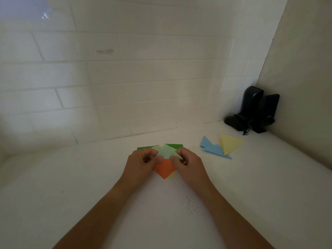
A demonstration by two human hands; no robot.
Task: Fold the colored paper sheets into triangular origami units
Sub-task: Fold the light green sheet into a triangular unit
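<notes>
I see both hands working near the middle of the white surface [89,177], close to its back edge by the tiled wall [125,69]. My left hand [142,163] and my right hand [188,163] each pinch one side of a pale green paper [166,151], with the fingers curled and the thumbs pressing down on it. So both hands are clamped on that paper, one on each side.

Under the pale green paper lies a small pile of other sheets. An orange sheet [164,168] pokes out toward me with its corner pointing at the front edge. A bit of pale yellow sheet [172,177] peeks out beside it. Dark green sheets [177,146] stick out at the back.

Over toward the right back corner lie folded blue triangles [213,148] and a folded yellow triangle [229,143], touching each other. Those look done. Two black speakers [255,112] stand in that corner.

I think the paper is very light and thin. It bends easily and keeps a crease once pressed. It could slide on the smooth pile under it, and it could tear or crumple if I pull hard. The best place to hold it is at the edges and corners, with soft fingertip pinches, pressing flat along the fold line.
</notes>
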